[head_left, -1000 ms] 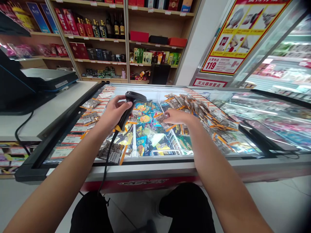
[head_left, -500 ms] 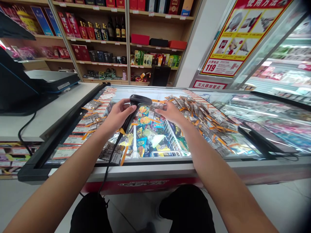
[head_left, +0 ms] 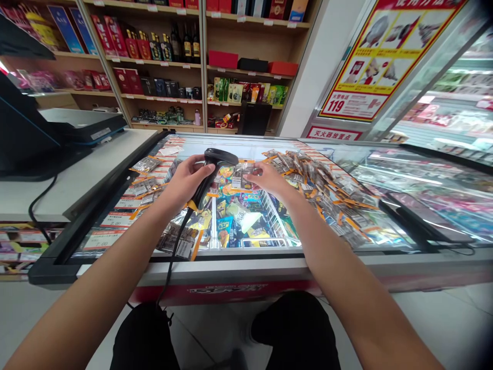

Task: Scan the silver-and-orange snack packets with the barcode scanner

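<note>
Clasping scanner, left fingers; right fingers pinching seemingly one sachet over packet-filled freezer.

Wooden shelves of bottles and boxes line the back wall beside a white pillar, with a red-and-yellow poster at right, a white counter at left and pale floor below.

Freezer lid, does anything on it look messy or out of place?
Yes: small packets lie heaped loosely on the glass lid beside the right hand holding one packet, more scattered by the left hand holding the scanner.
</note>
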Available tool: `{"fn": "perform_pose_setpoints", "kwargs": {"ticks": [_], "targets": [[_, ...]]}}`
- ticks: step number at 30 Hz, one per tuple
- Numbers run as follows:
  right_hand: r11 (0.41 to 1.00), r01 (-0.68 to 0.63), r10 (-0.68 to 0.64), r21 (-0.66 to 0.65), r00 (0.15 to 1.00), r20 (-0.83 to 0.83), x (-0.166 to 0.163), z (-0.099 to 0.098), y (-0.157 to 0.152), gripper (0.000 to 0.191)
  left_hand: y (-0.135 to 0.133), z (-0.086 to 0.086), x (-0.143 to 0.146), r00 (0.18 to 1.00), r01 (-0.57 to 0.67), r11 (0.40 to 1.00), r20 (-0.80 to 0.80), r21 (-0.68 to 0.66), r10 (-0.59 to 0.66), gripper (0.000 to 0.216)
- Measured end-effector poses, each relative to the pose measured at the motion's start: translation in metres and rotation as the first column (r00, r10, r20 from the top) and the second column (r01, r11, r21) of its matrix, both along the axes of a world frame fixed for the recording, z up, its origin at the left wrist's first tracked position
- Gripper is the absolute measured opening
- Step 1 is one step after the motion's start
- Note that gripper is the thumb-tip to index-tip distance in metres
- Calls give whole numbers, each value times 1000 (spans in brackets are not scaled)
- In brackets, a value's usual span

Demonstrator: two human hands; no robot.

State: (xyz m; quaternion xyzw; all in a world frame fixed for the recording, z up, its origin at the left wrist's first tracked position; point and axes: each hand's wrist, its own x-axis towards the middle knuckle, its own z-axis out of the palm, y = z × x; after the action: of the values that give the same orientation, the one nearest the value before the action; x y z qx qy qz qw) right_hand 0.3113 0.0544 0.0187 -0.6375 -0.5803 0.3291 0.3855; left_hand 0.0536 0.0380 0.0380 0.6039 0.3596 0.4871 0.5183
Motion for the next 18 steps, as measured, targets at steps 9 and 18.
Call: {"fn": "perform_pose_setpoints", "kwargs": {"ticks": [9,18], "targets": [[883,-470,466,-17,868,170,-21,-12,-6,61,0,2,0,999,-26,999,-19,47,27,41],[983,-5,-132,185,677,724,24,-20,17,63,1,2,-3,997,-51,997,-47,58,54,41]]}}
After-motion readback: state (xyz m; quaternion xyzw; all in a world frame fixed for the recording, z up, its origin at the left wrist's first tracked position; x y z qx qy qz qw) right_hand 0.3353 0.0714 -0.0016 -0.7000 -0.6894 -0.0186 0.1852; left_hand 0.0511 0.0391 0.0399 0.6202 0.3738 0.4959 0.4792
